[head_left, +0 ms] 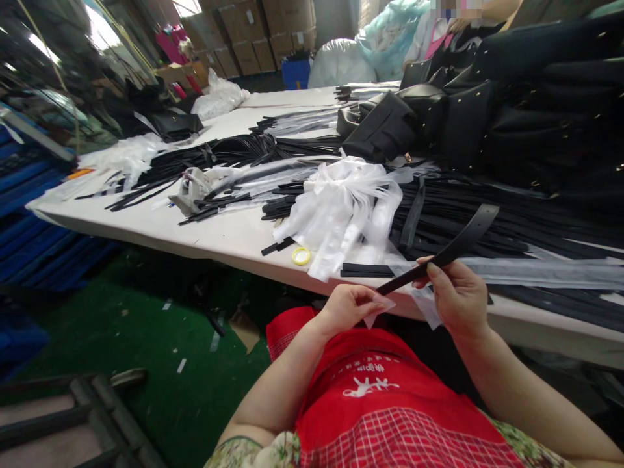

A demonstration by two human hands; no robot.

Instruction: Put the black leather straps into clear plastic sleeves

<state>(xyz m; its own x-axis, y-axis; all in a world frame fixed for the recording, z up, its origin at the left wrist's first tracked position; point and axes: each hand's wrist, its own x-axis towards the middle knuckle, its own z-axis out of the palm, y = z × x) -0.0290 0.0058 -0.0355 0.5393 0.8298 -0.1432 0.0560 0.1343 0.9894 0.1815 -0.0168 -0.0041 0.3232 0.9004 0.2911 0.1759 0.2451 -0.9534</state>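
Well, the right hand [459, 298] holds a black strap [458, 247]

- Red apron [424, 395], just below the left hand [345, 308] and the right hand [459, 300]: a short row of white, Chinese-looking characters [378, 366], too small and blurred to read surely.
- Same apron, a little farther below the left hand: a larger white emblem [363, 389], with no wording that can be made out.
- Stacked cardboard cartons [240, 32], far beyond the left hand: a small white label [250, 17], its print illegible.
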